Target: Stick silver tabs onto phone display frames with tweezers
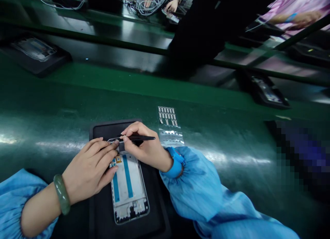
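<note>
A phone mid-frame (pixel 129 187) lies on a black work mat (pixel 116 129), its white back showing blue strips and a small orange-gold patch. My left hand (pixel 89 170) rests over its upper part, fingertips on the frame's top end. My right hand (pixel 144 144) pinches black tweezers (pixel 138 138), their tips at that top end, partly hidden by my fingers. To the right of the mat lies a clear film sheet (pixel 168 125) carrying several small metal pieces in rows.
The green conveyor belt (pixel 144 84) runs across the view. Black trays holding phone parts sit on it at upper left (pixel 34 51) and right (pixel 268 91). Co-workers' hands (pixel 172 5) and a pink-sleeved arm (pixel 304 19) are beyond, with tangled cables (pixel 152 5). A pixelated blue patch (pixel 301 153) covers the right.
</note>
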Tool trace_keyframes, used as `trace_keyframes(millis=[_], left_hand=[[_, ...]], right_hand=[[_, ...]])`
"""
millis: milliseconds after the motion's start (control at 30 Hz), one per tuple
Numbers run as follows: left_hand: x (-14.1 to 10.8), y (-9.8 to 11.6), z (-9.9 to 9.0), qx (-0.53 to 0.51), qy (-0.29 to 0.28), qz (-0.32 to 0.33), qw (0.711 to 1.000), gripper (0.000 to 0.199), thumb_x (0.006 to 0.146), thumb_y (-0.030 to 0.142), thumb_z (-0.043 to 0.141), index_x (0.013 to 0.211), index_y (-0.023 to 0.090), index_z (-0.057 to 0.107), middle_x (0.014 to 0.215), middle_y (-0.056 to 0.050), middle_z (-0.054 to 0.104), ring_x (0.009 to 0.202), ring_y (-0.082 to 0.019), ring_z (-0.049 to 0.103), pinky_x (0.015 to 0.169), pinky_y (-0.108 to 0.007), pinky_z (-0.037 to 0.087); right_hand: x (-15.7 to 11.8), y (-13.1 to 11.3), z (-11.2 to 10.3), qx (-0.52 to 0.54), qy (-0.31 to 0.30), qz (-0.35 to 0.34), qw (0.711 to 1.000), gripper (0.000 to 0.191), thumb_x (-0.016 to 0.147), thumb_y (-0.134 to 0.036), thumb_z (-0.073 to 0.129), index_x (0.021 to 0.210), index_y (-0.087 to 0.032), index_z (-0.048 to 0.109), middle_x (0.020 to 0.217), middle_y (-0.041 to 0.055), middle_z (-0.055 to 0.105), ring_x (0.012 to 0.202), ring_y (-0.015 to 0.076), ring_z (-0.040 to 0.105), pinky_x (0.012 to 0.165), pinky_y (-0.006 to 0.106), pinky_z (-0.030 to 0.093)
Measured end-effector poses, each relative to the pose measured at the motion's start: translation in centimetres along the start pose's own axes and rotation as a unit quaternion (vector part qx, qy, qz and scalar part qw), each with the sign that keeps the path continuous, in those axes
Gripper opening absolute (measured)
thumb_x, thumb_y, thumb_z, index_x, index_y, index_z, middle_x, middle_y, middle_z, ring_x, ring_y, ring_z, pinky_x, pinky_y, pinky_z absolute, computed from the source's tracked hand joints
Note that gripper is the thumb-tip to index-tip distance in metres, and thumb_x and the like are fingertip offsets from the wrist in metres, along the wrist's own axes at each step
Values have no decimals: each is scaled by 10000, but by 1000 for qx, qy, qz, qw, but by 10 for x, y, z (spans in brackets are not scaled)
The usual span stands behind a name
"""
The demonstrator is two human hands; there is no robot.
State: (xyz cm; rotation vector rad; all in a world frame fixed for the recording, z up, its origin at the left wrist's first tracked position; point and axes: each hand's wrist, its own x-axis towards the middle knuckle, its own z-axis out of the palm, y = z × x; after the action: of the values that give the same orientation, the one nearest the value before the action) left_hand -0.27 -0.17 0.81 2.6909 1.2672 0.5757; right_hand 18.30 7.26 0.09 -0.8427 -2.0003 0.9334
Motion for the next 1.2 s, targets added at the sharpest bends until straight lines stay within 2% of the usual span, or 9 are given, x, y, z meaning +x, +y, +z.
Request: trace_keyframes(millis=[167,800,1033,1200], left_hand=[[0,0,0,-3,0,0,1000,255,878,242,471,1064,92,560,1119,-120,614,1035,-240,500,949,-455,390],[-1,-1,2,-11,-4,1,1000,251,876,235,476,1066,90,551,1128,-123,604,1044,-244,483,940,-453,404],[-1,0,2,-9,5,-1,1000,255,871,233,478,1057,82,566,1108,-129,615,1033,-248,500,941,-451,414],[-2,0,2,-7,6,0,1000,259,866,239,483,1054,86,571,1109,-131,615,1030,-248,507,934,-447,423]], right_hand=[[0,0,1,25,-4,20,999,99,793,-149,548,843,-204,484,829,18,599,762,132,598,689,282,500],[0,2,1,4,-13,-8,1000,96,794,-143,552,842,-206,499,836,25,607,786,140,600,704,287,508],[-1,2,3,3,-11,-60,998,128,788,-109,570,840,-203,500,830,30,611,795,141,598,704,285,509],[0,2,3,-13,-17,-59,998,116,801,-128,559,854,-207,493,840,29,609,803,143,596,706,285,510]])
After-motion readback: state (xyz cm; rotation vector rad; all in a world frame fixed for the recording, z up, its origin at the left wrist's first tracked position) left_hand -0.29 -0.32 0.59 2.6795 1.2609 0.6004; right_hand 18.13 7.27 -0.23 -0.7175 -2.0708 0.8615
